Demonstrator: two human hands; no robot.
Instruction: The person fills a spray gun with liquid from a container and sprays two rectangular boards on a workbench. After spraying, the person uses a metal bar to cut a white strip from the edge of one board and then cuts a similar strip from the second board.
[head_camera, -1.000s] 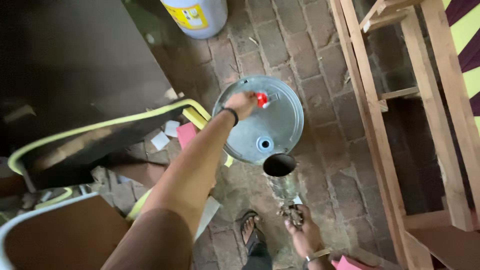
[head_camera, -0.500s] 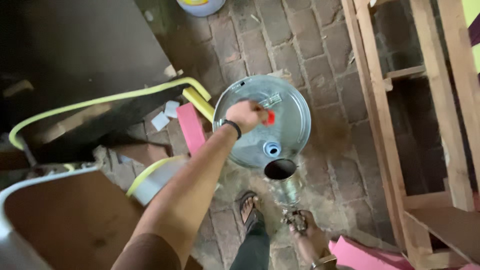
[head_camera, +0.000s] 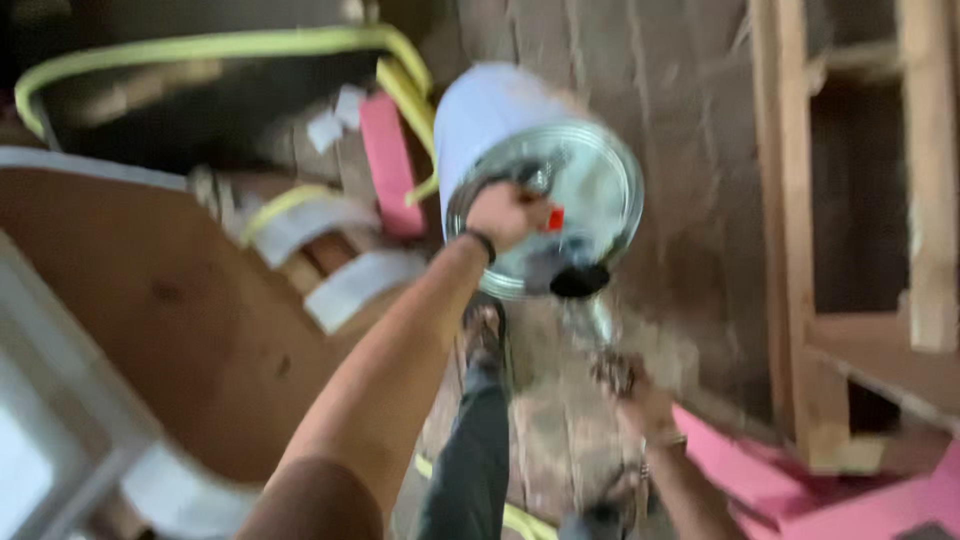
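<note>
Looking down from the head view, everything is smeared by motion blur; fine detail cannot be read. A white metal pail (head_camera: 540, 170) is seen tilted, its shiny round lid facing the camera, over the brick floor (head_camera: 680, 200). The left hand (head_camera: 503, 215) is closed on the lid's rim or handle; a black wristband (head_camera: 482, 243) is worn. A red cap (head_camera: 555, 218) sits just beside the fingers. A black spout (head_camera: 579, 281) is open at the lid's lower edge, with a blurred stream below it. The right hand (head_camera: 628, 385) is held under the stream; whether it is cupped or closed cannot be told. A sandalled foot (head_camera: 484, 330) is planted on brick. Wooden framing (head_camera: 790, 250) is cut off at right, yellow hose (head_camera: 210, 45) and pink boards (head_camera: 385, 160) at left.
</note>
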